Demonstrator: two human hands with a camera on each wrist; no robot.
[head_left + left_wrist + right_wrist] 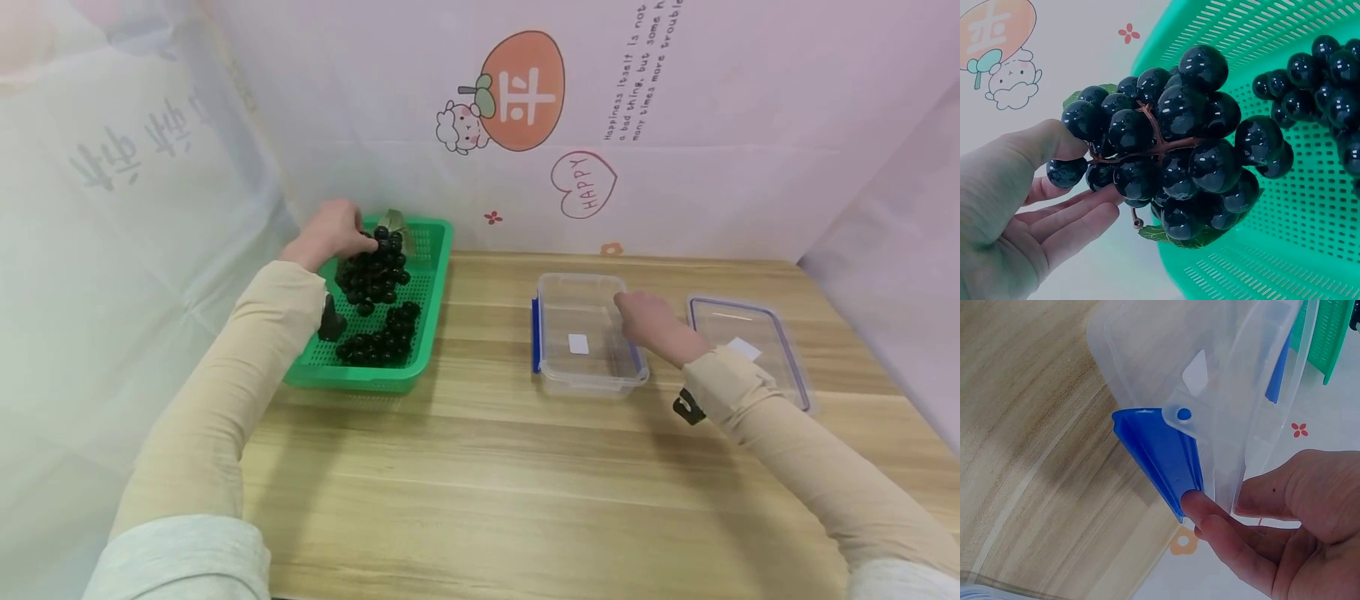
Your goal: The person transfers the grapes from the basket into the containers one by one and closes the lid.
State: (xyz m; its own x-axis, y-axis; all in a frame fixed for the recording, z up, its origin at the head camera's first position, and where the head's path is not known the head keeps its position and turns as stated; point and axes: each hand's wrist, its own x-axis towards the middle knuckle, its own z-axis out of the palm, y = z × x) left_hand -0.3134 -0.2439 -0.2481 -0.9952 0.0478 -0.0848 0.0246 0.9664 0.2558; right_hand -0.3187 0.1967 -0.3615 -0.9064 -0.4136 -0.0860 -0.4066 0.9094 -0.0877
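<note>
My left hand point(330, 232) grips a bunch of dark, glossy grapes point(375, 275) over the green plastic basket point(367, 382). In the left wrist view, the thumb lies over the bunch's stem end with fingers beneath, and green leaves peek out behind the grapes point(1179, 169). A second bunch of dark grapes point(382, 340) lies in the basket. My right hand point(656, 321) pinches the right wall of a clear plastic food container point(592, 375) without its lid. The right wrist view shows the fingertips against the container's folded-down blue latch point(1163, 456).
A clear lid point(787, 367) with a blue seal lies on the wooden table point(480, 492), right of the container. A printed cloth point(420, 50) covers the wall behind, close to the basket. White cloth point(150, 275) also hangs along the left side.
</note>
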